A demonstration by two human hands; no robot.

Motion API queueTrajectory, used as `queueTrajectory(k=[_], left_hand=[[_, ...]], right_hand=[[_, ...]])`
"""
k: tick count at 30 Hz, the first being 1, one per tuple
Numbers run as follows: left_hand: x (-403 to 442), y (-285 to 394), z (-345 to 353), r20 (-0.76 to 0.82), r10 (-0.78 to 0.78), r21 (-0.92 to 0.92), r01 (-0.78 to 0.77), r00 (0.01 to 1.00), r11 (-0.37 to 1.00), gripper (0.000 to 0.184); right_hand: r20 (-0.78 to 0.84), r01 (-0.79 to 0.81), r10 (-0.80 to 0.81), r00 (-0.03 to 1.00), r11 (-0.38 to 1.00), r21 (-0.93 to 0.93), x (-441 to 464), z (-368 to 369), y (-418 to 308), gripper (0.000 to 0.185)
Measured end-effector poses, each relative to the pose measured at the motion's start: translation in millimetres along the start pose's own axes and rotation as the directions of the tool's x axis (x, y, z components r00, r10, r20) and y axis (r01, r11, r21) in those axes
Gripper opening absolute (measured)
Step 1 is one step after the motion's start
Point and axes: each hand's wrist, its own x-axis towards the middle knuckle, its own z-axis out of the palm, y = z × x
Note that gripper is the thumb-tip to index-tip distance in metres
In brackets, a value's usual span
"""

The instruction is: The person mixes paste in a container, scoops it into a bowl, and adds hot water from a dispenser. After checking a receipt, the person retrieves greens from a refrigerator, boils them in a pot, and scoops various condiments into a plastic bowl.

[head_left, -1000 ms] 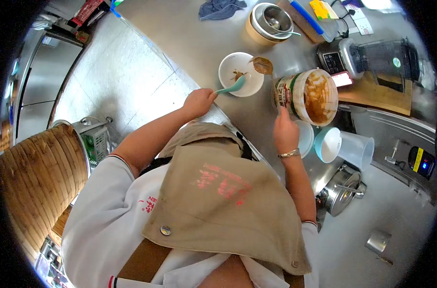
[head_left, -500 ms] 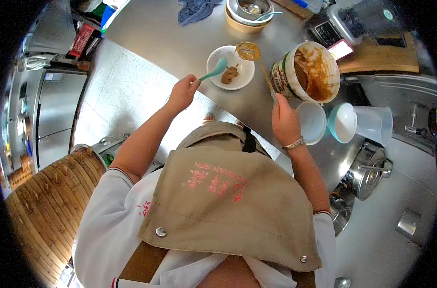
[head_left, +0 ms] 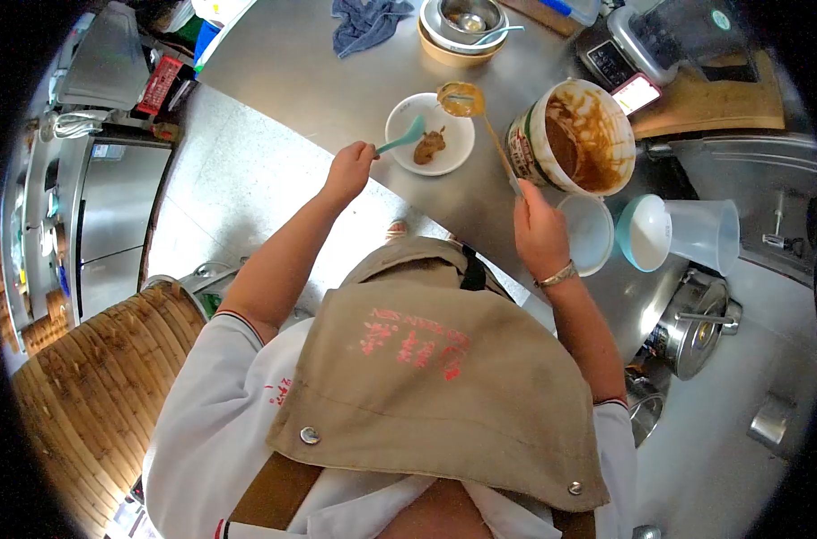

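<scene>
holding what, the left hand (head_left: pixel 350 171)?

a teal spoon (head_left: pixel 407 136). the fingers pinch the end of its handle, and its head reaches over the white bowl (head_left: pixel 460 135).

is the spoon in the paste (head_left: pixel 429 147)?

just beside it, anyway. i can't tell whether they touch. the paste sits in a brown lump on the bottom of the bowl.

and the right hand (head_left: pixel 541 235)?

closed round the handle of a ladle (head_left: pixel 461 100), thumb laid along it. there's a metal band (head_left: pixel 557 275) at that wrist.

where's the ladle's head?

at the far right of the bowl, overlapping the rim from this view. it's coated in brown, and so is much of the handle.

touching the rim?

can't tell that either.

what's right of the bowl?

a tub (head_left: pixel 522 151), its inside streaked with the same brown. the ladle's handle runs between the two, close by the tub's label.

anything else near the right hand?

a pale round container (head_left: pixel 586 235) just beside it, then a teal cup (head_left: pixel 649 234) and a clear jug (head_left: pixel 709 235).

and beyond the bowl?

a blue cloth (head_left: pixel 368 27) on the steel counter (head_left: pixel 337 94), next to some stacked bowls (head_left: pixel 435 48).
</scene>
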Motion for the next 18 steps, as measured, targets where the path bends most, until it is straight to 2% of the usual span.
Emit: queueTrajectory(k=[3, 6, 8, 10, 12, 14, 17, 18], left_hand=[[0.8, -3.5, 3.4, -0.055, 0.061, 0.051, -0.059, 0.997, 0.997, 0.032], [0.6, -5.2, 6.4, -0.104, 0.099, 0.096, -0.089, 0.990, 0.991, 0.032], [3.1, -10.4, 8.9, -0.106, 0.100, 0.109, -0.089, 0.989, 0.990, 0.031], [0.8, -5.5, 7.0, -0.068, 0.055, 0.088, -0.049, 0.996, 0.995, 0.032], [0.8, -4.3, 6.5, -0.049, 0.033, 0.082, -0.029, 0.998, 0.996, 0.032], [3.2, -7.4, 7.2, -0.054, 0.033, 0.087, -0.028, 0.998, 0.996, 0.032], [11.4, -22.2, 11.8, -0.088, 0.130, 0.131, -0.117, 0.988, 0.984, 0.030], [10.2, -18.7, 11.6, -0.068, 0.065, 0.108, -0.057, 0.996, 0.993, 0.031]], right_hand=[[-0.026, 0.038, -0.037, 0.999, 0.999, 0.038, -0.4, 5.8, 8.1, 0.026], [-0.055, 0.045, -0.035, 0.998, 0.980, 0.195, -2.6, 10.6, 10.7, 0.027], [0.084, -0.095, 0.066, 0.994, 0.903, 0.419, -4.6, 9.6, 15.4, 0.028], [0.250, -0.292, 0.172, 0.953, 0.747, 0.597, -5.9, 1.1, 10.0, 0.028], [0.440, -0.511, 0.264, 0.859, 0.502, 0.698, -6.5, -14.0, 0.2, 0.029], [0.507, -0.559, 0.237, 0.829, 0.368, 0.742, -7.7, -20.4, 2.0, 0.029], [0.589, -0.615, 0.187, 0.786, 0.147, 0.774, -7.3, -21.0, 7.4, 0.028], [0.613, -0.629, 0.167, 0.772, 0.070, 0.774, -7.5, -17.8, 10.9, 0.028]])
